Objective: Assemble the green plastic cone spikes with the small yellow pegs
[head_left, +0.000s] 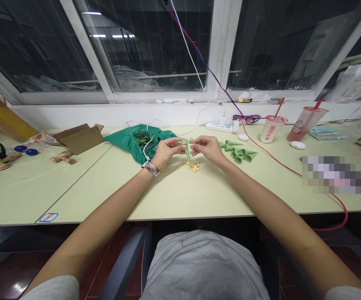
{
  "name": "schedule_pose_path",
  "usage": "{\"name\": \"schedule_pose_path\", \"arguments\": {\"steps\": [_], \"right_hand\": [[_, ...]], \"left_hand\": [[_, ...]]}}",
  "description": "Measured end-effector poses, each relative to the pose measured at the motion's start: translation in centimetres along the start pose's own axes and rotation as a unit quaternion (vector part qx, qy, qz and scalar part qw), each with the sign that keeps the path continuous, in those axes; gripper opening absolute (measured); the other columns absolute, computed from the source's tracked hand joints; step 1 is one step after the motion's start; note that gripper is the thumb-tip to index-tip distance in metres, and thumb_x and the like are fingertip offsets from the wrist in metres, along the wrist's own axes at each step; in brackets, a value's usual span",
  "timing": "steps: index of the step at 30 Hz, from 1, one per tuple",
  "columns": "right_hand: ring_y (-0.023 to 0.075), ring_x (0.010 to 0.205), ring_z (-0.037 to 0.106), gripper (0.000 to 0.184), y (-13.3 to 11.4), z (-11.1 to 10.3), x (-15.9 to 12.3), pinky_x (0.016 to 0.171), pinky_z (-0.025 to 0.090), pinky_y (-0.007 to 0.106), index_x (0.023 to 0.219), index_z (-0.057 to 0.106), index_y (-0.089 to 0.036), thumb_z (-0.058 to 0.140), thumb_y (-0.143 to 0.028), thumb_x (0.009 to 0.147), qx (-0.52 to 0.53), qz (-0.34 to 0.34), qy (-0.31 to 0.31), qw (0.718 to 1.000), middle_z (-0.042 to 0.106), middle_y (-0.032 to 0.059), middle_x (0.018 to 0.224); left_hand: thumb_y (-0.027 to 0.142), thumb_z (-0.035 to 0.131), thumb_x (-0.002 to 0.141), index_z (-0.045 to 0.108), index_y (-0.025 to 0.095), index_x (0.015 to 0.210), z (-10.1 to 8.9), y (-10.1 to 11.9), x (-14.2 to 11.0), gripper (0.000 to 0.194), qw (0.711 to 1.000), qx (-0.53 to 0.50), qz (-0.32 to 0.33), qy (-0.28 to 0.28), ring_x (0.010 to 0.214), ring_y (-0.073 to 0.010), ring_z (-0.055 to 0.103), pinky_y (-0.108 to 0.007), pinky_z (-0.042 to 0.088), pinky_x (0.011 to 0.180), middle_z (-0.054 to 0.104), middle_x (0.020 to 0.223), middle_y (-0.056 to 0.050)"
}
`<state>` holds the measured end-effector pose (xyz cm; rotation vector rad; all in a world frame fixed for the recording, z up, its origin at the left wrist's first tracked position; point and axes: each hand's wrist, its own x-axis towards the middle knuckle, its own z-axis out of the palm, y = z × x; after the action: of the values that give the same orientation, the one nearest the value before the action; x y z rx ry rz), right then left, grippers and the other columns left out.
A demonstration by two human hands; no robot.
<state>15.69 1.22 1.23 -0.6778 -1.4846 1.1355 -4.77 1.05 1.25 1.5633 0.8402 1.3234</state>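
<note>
1 pale green cone (187,151), tip down

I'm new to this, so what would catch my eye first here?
The left hand and right hand hold a pale green cone above a small heap of yellow pieces. To their right lies a cluster of matching green cones; to their left sits a crumpled green plastic bag.

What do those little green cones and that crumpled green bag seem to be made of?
The green cones look like rolled paper or dried leaf: pale and matte, with thin wrapped edges, though this view can't settle which. The crumpled green bag looks like thin plastic, with a glossy sheen and sharp creases.
</note>
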Motion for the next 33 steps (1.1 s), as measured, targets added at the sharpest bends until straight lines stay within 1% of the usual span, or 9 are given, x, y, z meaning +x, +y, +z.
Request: {"name": "schedule_pose_path", "arguments": {"steps": [4, 7, 9, 17, 19, 23, 27, 29, 33], "right_hand": [[0.0215, 0.062, 0.075, 0.046, -0.1, 0.0, -0.1, 0.067, 0.068, 0.038, 0.078, 0.075, -0.017, 0.092, -0.056, 0.061, -0.001, -0.004, -0.007, 1.0, 0.073, 0.0037, 0.064], [0.0212, 0.063, 0.075, 0.045, -0.1, -0.2, -0.1, 0.067, 0.068, 0.037, 0.079, 0.076, -0.016, 0.092, -0.054, 0.062, -0.001, -0.012, -0.015, 1.0, 0.074, 0.0044, 0.065], [0.0212, 0.063, 0.075, 0.043, -0.1, -0.4, -0.1, 0.068, 0.068, 0.037, 0.079, 0.076, -0.016, 0.092, -0.053, 0.064, -0.002, -0.015, -0.025, 1.0, 0.075, 0.0046, 0.065], [0.0223, 0.061, 0.075, 0.045, 0.3, -0.8, -0.1, 0.064, 0.069, 0.039, 0.076, 0.074, -0.016, 0.093, -0.054, 0.062, 0.007, 0.009, -0.032, 0.999, 0.073, 0.0045, 0.063], [0.0229, 0.062, 0.075, 0.046, 0.4, -0.8, -0.1, 0.065, 0.069, 0.039, 0.076, 0.074, -0.015, 0.093, -0.055, 0.061, 0.012, 0.012, -0.032, 0.999, 0.073, 0.0048, 0.063], [0.022, 0.062, 0.075, 0.047, 0.6, -0.9, -0.1, 0.064, 0.069, 0.037, 0.076, 0.073, -0.015, 0.093, -0.055, 0.062, 0.009, 0.011, -0.044, 0.999, 0.073, 0.005, 0.064], [0.0193, 0.057, 0.073, 0.046, 0.5, -1.0, 0.1, 0.061, 0.067, 0.033, 0.076, 0.072, -0.014, 0.092, -0.054, 0.065, -0.012, 0.0, -0.061, 0.998, 0.073, 0.0051, 0.063], [0.0184, 0.055, 0.071, 0.045, 0.3, -1.0, 0.3, 0.059, 0.066, 0.032, 0.078, 0.072, -0.014, 0.091, -0.053, 0.067, -0.019, -0.007, -0.059, 0.998, 0.073, 0.0049, 0.062], [0.0182, 0.058, 0.072, 0.045, -0.1, -1.1, 0.6, 0.058, 0.065, 0.031, 0.084, 0.072, -0.015, 0.092, -0.05, 0.066, -0.006, -0.017, -0.03, 0.999, 0.072, 0.0033, 0.064]], "left_hand": [[0.04, 0.095, 0.065, 0.08, 0.016, 0.105, 0.3, -0.2, -0.1, 0.05, 0.999, -0.041, -0.026, -0.005, 0.08, -0.0229, 0.075, -0.044, 0.064, 0.084, 0.079, 0.088, -0.007], [0.038, 0.095, 0.066, 0.08, 0.018, 0.11, 0.4, -0.4, -0.2, 0.051, 0.995, -0.089, -0.053, -0.009, 0.081, -0.0213, 0.075, -0.042, 0.064, 0.085, 0.08, 0.091, -0.007], [0.037, 0.095, 0.067, 0.08, 0.019, 0.113, 0.6, -0.5, -0.3, 0.052, 0.993, -0.102, -0.059, -0.013, 0.082, -0.0209, 0.075, -0.041, 0.063, 0.086, 0.08, 0.092, -0.007], [0.04, 0.095, 0.065, 0.081, 0.018, 0.11, 1.3, -0.9, -0.4, 0.052, 0.999, -0.036, -0.016, 0.007, 0.076, -0.0214, 0.073, -0.044, 0.064, 0.085, 0.077, 0.081, -0.005], [0.04, 0.095, 0.064, 0.081, 0.017, 0.109, 1.4, -0.9, -0.5, 0.052, 0.999, -0.041, -0.019, 0.007, 0.076, -0.0213, 0.073, -0.044, 0.064, 0.084, 0.077, 0.08, -0.005], [0.034, 0.097, 0.063, 0.081, 0.017, 0.107, 1.3, -0.7, -0.5, 0.049, 0.993, -0.095, -0.066, -0.013, 0.079, -0.0214, 0.074, -0.041, 0.064, 0.083, 0.079, 0.086, -0.006], [0.028, 0.097, 0.062, 0.081, 0.015, 0.105, 1.1, -0.5, -0.4, 0.047, 0.986, -0.122, -0.108, -0.017, 0.084, -0.0219, 0.075, -0.039, 0.062, 0.085, 0.08, 0.09, -0.008], [0.028, 0.096, 0.064, 0.081, 0.015, 0.105, 1.2, -0.3, -0.2, 0.046, 0.987, -0.123, -0.102, -0.016, 0.083, -0.0211, 0.075, -0.039, 0.062, 0.086, 0.08, 0.09, -0.008], [0.031, 0.096, 0.063, 0.081, 0.016, 0.106, 1.6, 0.0, 0.2, 0.048, 0.994, -0.104, -0.041, 0.005, 0.081, -0.0206, 0.074, -0.04, 0.062, 0.087, 0.079, 0.088, -0.007]]}}
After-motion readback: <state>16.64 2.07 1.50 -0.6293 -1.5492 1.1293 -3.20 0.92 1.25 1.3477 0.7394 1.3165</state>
